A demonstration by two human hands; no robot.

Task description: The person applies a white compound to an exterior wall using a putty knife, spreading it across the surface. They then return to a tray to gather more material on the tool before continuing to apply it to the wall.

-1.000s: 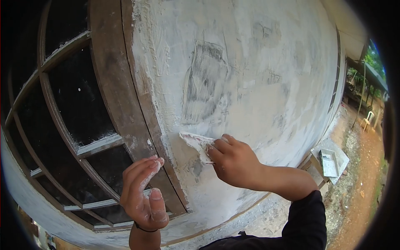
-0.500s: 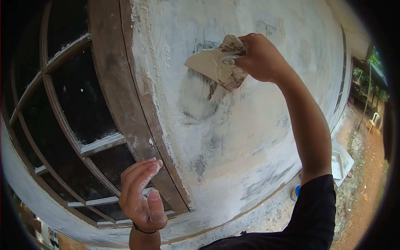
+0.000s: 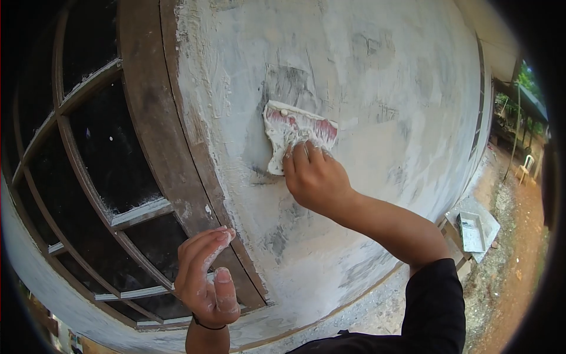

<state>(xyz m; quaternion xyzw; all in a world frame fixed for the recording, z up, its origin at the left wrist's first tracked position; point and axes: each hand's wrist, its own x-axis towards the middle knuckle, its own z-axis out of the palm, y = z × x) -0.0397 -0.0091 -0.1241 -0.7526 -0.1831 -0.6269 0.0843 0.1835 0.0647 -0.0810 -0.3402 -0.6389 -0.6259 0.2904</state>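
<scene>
My right hand (image 3: 318,180) grips a putty scraper (image 3: 323,127), its fingers closed over the near side. The scraper's wide blade lies against the wall (image 3: 365,206), with a ridge of pale putty along its upper edge and reddish patches showing through the smears. Dark grey patches mark the wall just above it and to its left. Low in the view, my left hand (image 3: 203,277) is held up in front of the window frame (image 3: 171,153). Its fingers are loosely curved, the thumb stands apart, white putty coats the fingertips, and nothing is in it.
Dark window panes (image 3: 109,141) with wooden bars fill the left side. A rough putty edge runs beside the frame. On the ground at right lies a pale rectangular tray (image 3: 473,232); farther back stands a chair (image 3: 525,168) on reddish soil.
My right hand has moved down and left, turning the scraper from tilted, putty-laden face showing, to upright against the wall. The left hand has barely shifted.
</scene>
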